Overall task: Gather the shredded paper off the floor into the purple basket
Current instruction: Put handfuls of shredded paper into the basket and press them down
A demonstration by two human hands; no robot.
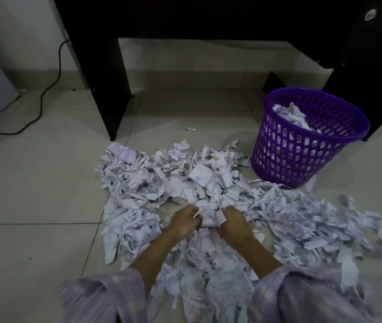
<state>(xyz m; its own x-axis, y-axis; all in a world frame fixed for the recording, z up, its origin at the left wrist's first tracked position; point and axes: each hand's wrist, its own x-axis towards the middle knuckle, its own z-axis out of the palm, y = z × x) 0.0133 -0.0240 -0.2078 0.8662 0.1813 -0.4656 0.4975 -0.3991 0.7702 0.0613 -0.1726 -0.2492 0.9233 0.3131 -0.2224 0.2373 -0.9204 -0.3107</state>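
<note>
A pale tiled floor [45, 183] runs under a black desk [106, 73], with a black cable [52, 73] trailing along the wall far to the left of the hands. The shredded paper [162, 180] lies in a wide, loose heap that surrounds the hands on every side and spreads well off to their right. The left hand [184, 221] is curled into the heap and pinches a few strips; just beside it, the right hand [233, 221] is likewise curled round a small bunch, the two nearly touching over the middle of the pile. How much each hand really has is hard to tell, as the fingertips are buried in paper. The purple basket [313, 136] stands upright up and to the right of the hands, already partly filled, with scraps lying against its foot. The likely trouble is spillage: strips this light and loose would slip from a small two-handed pinch on the way across, and a stray scrap [191, 128] beyond the heap could be missed. A careless reach might also knock the light basket over.
</note>
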